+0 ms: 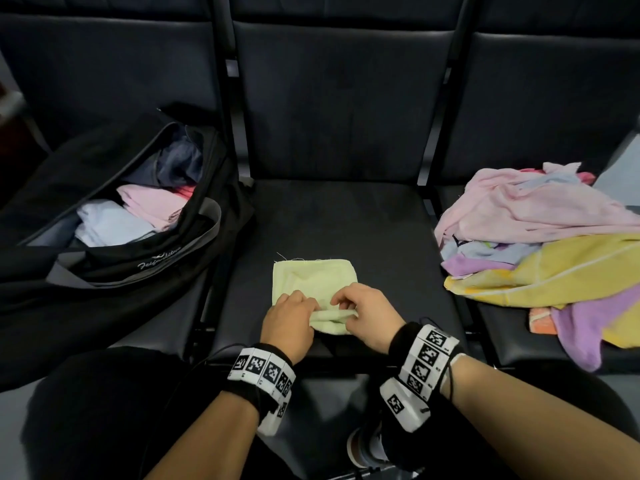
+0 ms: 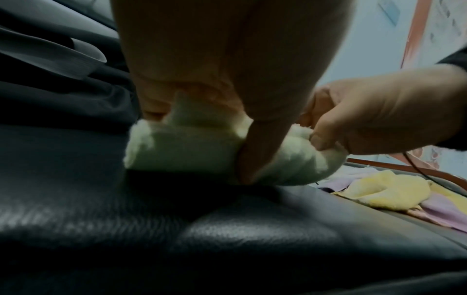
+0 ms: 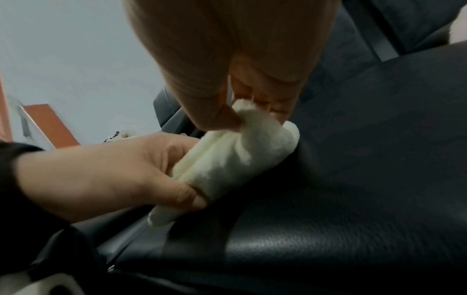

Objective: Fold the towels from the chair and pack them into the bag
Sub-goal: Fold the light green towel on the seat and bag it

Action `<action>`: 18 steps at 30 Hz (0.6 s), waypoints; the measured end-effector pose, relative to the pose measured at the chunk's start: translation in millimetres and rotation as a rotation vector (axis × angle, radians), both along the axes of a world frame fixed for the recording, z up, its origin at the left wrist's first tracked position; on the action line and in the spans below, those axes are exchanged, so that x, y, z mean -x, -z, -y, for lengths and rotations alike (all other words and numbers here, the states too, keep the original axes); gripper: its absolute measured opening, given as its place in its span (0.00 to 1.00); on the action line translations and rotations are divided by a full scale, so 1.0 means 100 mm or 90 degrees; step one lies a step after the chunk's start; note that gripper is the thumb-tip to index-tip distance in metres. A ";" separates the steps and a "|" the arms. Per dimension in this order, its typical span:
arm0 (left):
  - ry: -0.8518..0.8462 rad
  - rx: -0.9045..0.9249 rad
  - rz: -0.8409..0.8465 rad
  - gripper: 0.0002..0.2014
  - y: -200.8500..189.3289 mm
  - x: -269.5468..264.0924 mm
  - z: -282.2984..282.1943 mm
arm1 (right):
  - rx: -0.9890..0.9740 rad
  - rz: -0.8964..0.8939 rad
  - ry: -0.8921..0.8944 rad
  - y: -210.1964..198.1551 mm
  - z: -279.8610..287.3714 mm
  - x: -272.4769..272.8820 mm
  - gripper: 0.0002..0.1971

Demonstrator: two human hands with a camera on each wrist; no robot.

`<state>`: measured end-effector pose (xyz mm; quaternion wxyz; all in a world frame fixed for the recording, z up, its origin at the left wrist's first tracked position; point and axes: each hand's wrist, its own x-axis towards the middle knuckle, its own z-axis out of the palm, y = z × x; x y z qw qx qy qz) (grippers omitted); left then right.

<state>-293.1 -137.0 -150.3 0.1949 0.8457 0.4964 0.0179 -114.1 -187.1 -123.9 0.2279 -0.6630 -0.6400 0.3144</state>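
Observation:
A pale green towel (image 1: pixel 313 277) lies on the middle black seat (image 1: pixel 346 216), its near edge rolled up. My left hand (image 1: pixel 289 320) grips the left part of that roll (image 2: pixel 182 149), thumb in front. My right hand (image 1: pixel 363 313) pinches the roll's right end (image 3: pixel 255 127) between thumb and fingers. An open black bag (image 1: pixel 114 216) sits on the left seat with folded pink, pale blue and dark towels inside. A loose pile of pink, yellow and purple towels (image 1: pixel 547 244) lies on the right seat.
Seat backs (image 1: pixel 343 98) rise behind all three seats. Metal dividers (image 1: pixel 429 188) separate the seats. My dark-clothed knees (image 1: pixel 104 410) are in front of the seat edge. A yellow towel (image 2: pixel 386 189) shows at the right of the left wrist view.

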 end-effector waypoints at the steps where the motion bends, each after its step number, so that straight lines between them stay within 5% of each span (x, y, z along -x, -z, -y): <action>1: -0.002 -0.003 0.011 0.13 0.00 0.00 0.00 | 0.001 0.038 -0.026 0.01 0.01 0.01 0.18; 5: -0.009 0.023 0.033 0.11 -0.03 0.02 -0.03 | -0.016 0.275 -0.154 0.18 0.16 0.10 0.28; 8: -0.010 0.029 0.033 0.11 -0.05 0.03 -0.04 | -0.069 0.338 -0.132 0.30 0.15 0.14 0.25; 18: -0.080 0.019 0.091 0.14 0.02 0.21 -0.22 | 0.001 0.006 0.117 0.19 -0.08 -0.22 0.11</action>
